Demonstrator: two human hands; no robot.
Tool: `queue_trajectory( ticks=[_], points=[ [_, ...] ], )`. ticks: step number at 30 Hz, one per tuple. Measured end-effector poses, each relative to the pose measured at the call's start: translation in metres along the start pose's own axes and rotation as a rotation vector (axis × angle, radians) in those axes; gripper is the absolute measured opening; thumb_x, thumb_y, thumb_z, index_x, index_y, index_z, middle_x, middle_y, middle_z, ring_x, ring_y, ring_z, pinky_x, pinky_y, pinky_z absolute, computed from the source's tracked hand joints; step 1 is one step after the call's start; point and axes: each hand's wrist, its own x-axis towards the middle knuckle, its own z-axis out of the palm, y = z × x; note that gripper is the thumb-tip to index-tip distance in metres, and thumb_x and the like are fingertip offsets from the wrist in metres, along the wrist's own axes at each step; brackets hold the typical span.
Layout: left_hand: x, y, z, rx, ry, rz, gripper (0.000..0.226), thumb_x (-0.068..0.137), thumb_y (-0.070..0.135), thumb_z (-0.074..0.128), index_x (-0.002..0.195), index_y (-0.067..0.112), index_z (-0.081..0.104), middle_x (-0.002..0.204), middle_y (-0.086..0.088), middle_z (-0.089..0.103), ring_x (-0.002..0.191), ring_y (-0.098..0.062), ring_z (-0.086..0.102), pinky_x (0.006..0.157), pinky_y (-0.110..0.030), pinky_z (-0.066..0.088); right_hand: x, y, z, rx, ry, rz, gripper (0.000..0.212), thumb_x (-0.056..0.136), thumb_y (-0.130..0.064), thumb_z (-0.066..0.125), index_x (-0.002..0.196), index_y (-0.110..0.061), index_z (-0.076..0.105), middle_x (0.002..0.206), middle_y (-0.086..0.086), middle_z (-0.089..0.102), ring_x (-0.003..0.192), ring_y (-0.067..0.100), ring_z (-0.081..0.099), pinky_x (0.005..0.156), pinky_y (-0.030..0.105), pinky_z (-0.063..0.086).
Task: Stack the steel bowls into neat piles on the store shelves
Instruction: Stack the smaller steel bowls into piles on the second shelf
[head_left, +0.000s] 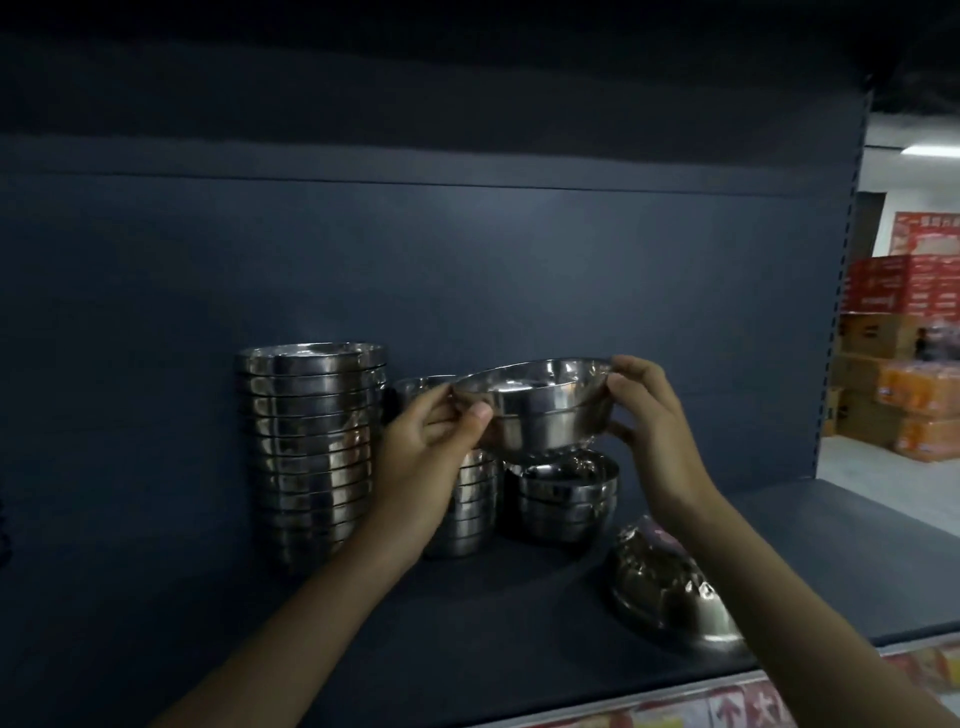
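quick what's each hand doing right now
Left hand: closed, gripping the left rim of the steel bowl.
Right hand: closed, pinching the right rim of the same bowl.

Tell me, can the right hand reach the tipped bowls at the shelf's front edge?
Probably yes: the tipped bowls lie uncovered close by, though the right hand is busy holding a bowl.

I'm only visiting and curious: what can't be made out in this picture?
Head view:
- Middle pile: left hand and held bowl cover much of it; count unknown.
- Overturned bowls, right: forearm hides part, blurred.
- Shelf-edge labels: cut by bottom edge, unreadable.
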Motion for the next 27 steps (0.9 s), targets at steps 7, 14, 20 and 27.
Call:
queue_trajectory(
  ticks=[7, 14, 20, 27],
  points=[
    [0.004, -0.058, 0.064, 0.120, -0.022, 0.018, 0.044, 0.090, 0.012, 0.067, 0.119, 0.043, 0.057, 0.122, 0.002, 0.064, 0.110, 0.001, 0.062, 0.086, -0.010, 0.050, 0.046, 0.024, -0.041, -0.076, 0.074, 0.213, 0.034, 0.096, -0.010, 0.035, 0.104, -0.016, 0.068, 0.091, -0.001, 0.063, 0.091, 0.016, 0.055, 0.080, 0.032, 0.043],
    [0.004, -0.106, 0.075, 0.282, -0.036, -0.030, 0.060, 0.092, 0.017, 0.062, 0.145, 0.033, 0.037, 0.132, 0.015, 0.047, 0.122, 0.002, 0.054, 0.106, -0.024, 0.045, 0.069, 0.062, -0.060, -0.087, -0.056, 0.330, 0.036, 0.095, 0.001, 0.037, 0.111, -0.014, 0.064, 0.101, 0.002, 0.066, 0.097, 0.016, 0.058, 0.086, 0.027, 0.045],
    [-0.005, -0.123, 0.082, 0.508, -0.041, 0.033, 0.075, 0.091, 0.029, 0.062, 0.154, 0.020, 0.021, 0.148, 0.011, 0.029, 0.136, 0.001, 0.030, 0.109, -0.004, 0.020, 0.089, 0.089, -0.069, -0.091, -0.090, 0.394, 0.037, 0.089, 0.004, 0.038, 0.109, -0.006, 0.069, 0.098, 0.011, 0.068, 0.092, 0.025, 0.059, 0.079, 0.029, 0.045],
    [-0.018, -0.135, 0.083, 0.651, -0.064, 0.065, 0.074, 0.096, 0.024, 0.059, 0.156, 0.022, 0.016, 0.150, 0.017, 0.019, 0.138, 0.004, 0.023, 0.099, 0.008, 0.012, 0.088, 0.104, -0.071, -0.363, -0.349, 0.311, 0.037, 0.086, 0.009, 0.041, 0.091, -0.008, 0.073, 0.083, -0.002, 0.073, 0.078, 0.009, 0.066, 0.067, 0.015, 0.048]
  ],
)
